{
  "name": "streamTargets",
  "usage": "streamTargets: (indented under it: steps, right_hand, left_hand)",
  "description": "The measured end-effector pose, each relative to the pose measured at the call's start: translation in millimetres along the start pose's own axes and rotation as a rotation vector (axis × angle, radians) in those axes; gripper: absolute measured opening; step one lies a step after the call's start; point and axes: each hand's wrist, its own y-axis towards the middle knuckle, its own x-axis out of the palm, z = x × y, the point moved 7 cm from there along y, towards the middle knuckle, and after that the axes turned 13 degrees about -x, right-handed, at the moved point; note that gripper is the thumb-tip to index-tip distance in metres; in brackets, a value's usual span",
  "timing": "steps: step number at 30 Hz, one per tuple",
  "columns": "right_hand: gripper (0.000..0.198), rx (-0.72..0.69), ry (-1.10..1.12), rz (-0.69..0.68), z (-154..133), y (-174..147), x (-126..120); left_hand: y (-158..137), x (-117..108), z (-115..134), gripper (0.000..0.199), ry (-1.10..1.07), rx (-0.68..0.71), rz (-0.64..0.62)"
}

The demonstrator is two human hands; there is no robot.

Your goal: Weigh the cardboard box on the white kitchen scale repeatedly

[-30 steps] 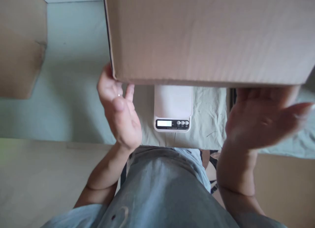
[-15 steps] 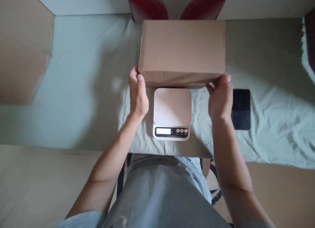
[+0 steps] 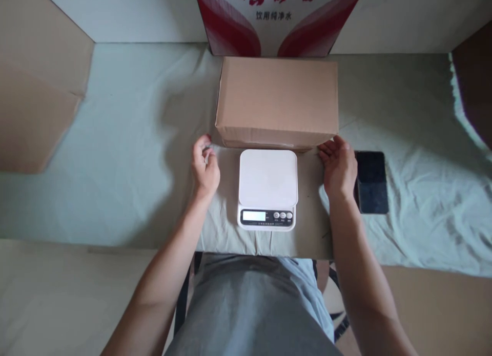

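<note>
A closed brown cardboard box point(image 3: 279, 95) rests on the cloth-covered table, just behind a white kitchen scale point(image 3: 268, 179) with a lit display and a few round buttons. My left hand point(image 3: 205, 166) is off the box's near left corner, its fingers loosely curled with a gap between thumb and fingers, holding nothing. By the near right corner, my right hand point(image 3: 339, 164) has its fingers loosely bent and apart. Its fingertips lie close to the box's lower edge; whether they touch it I cannot tell.
A black phone point(image 3: 372, 182) lies to the right of my right hand. Behind the box stands a red and white printed carton point(image 3: 269, 28) against the wall. A large brown cardboard piece point(image 3: 42, 89) is at the far left. The pale green cloth point(image 3: 126, 141) covers the table.
Both hands have let go of the cardboard box and drawn back from its sides. The box now sits behind the scale. My view has tilted up slightly, showing more of the carton.
</note>
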Motion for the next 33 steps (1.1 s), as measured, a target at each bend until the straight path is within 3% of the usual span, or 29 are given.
streamTargets:
  steps: [6, 13, 19, 25, 29, 33]
  right_hand:
    - [0.051, -0.09, -0.141, -0.02, 3, -7, 0]
    - [0.056, -0.067, -0.126, -0.056, -2, -6, 2]
    - [0.059, -0.057, -0.05, -0.206, -15, -8, 26]
    - [0.052, -0.072, -0.031, -0.281, -31, -7, 48]
    - [0.054, -0.14, -0.107, -0.244, -67, -16, 40]
    - [0.043, -0.181, -0.066, -0.248, -108, -49, 28]
  left_hand:
    - [-6, 5, -1, 0.052, 0.138, 0.032, -0.029]
    - [-6, 10, 2, 0.065, 0.224, 0.105, -0.101]
    - [11, 22, 24, 0.077, 0.064, 0.095, -0.254]
    - [15, 38, 54, 0.071, -0.044, 0.033, -0.332]
    - [-5, 19, 92, 0.074, -0.033, 0.043, -0.316]
    - [-40, -10, 120, 0.081, -0.038, 0.016, -0.337]
